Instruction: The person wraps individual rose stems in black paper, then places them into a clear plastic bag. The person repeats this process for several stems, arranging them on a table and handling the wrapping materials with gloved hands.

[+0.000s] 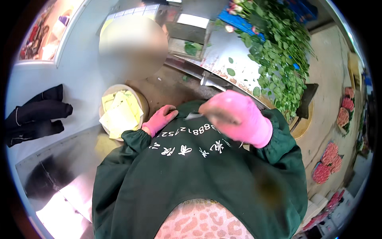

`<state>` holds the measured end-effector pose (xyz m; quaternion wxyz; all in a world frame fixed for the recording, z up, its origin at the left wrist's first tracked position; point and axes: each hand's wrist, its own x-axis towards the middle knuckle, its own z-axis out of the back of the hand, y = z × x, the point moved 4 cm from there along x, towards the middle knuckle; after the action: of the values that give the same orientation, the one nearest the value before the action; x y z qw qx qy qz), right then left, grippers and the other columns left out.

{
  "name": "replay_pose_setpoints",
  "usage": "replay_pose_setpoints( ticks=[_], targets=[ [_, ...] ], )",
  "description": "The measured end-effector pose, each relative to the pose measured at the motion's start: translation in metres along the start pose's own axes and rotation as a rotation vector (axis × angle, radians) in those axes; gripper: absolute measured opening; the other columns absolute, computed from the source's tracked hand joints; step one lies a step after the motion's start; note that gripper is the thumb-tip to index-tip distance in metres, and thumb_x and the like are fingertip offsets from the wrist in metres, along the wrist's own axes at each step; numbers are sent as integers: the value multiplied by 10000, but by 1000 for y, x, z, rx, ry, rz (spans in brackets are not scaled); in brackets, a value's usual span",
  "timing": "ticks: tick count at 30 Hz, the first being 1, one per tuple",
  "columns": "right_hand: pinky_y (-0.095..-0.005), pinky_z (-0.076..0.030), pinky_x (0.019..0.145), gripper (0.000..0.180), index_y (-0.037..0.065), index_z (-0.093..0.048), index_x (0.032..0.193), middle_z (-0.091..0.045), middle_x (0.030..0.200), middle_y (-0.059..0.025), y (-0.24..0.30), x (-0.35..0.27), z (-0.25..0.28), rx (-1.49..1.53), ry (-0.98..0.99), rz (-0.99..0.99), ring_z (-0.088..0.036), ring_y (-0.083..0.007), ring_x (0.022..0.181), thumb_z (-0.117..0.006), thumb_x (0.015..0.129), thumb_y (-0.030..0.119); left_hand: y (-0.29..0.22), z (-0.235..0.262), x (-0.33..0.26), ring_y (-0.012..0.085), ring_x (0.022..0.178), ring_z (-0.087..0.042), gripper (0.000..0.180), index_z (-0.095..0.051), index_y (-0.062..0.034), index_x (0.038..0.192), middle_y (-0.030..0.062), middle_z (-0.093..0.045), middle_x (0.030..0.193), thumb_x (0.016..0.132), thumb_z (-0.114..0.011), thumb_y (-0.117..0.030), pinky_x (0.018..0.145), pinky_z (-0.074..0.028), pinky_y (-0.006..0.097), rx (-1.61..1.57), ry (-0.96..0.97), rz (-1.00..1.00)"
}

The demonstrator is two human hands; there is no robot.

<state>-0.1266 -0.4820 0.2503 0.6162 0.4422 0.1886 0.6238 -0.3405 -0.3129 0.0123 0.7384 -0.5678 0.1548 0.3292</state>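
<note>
I wear pink gloves and a dark green apron (191, 171) with white lettering. My right hand (238, 117) is raised in front of my chest, its fingers curled together and smudged with dark dirt. Beside its fingertips shows a small whitish sliver (193, 116); whether the hand grips it I cannot tell. Lower and to the left, my left hand (162, 118) lies against the apron's upper edge with its fingers stretched out. No object shows in it.
A round bin (144, 104) with yellow paper (121, 113) stands left of my left hand. Leafy rose stems (278, 59) cover the metal table (223, 47) ahead right. Bundled pink flowers (328, 163) lie far right. Dark clothing (39, 113) hangs at left; a person (133, 46) is ahead.
</note>
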Motion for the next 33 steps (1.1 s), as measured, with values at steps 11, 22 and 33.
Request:
replay_pose_setpoints(
  ticks=[11, 22, 33],
  targets=[
    [-301, -495, 922, 436, -61, -533, 1283, -658, 1131, -121, -142, 162, 52, 837, 196, -495, -632, -184, 1042, -555, 988, 258, -11, 80, 85, 185, 1030, -610, 352, -579, 7, 1169, 143, -647, 1092, 955, -595, -271, 895, -466, 303, -201, -45, -76],
    [-422, -458, 975, 539, 39, -566, 1273, -610, 1237, -167, -444, 452, 36, -395, 75, -411, -584, -309, 1154, -573, 867, 394, -31, 165, 144, 292, 1084, -630, 359, -595, 4, 1196, 197, -650, 1136, 936, -615, -243, 920, -484, 357, -202, -375, -9],
    [-477, -510, 840, 320, 32, -650, 1006, -663, 1130, -196, -510, 540, -118, -750, 498, -231, -631, -338, 1082, -510, 904, 300, -23, 213, 132, 280, 1020, -642, 322, -620, -3, 1152, 175, -650, 1089, 914, -658, -216, 871, -503, 350, -79, -405, 169]
  ],
)
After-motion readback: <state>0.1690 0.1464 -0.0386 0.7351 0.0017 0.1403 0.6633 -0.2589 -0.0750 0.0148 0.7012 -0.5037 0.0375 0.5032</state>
